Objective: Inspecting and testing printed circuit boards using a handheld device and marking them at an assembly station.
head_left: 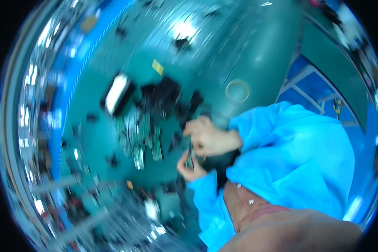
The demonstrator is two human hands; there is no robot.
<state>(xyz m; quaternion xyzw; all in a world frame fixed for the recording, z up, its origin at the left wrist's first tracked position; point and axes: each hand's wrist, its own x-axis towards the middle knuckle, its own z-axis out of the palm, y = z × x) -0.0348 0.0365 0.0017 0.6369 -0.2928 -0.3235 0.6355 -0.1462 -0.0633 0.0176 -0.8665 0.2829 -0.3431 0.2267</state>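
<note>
My left hand [191, 168] is closed, its thumb and fingers pinching a thin, dark green piece [190, 156] that looks like a small circuit board. Just above it, my right hand [212, 137] has its fingers curled in beside the upper end of that piece. Motion blur hides what lies between the right fingers. To the left of both hands, several green circuit boards [157, 145] lie on the green table mat [96, 140]. Farther off sits a heap of black parts [161, 95].
A black box with a bright white top [116, 95] stands beyond the boards, near a yellow slip [157, 67]. A roll of tape [237, 91] lies past my right hand. Blurred clutter [130, 218] fills the lower left. A blue floor and pale frame [308, 77] show at right.
</note>
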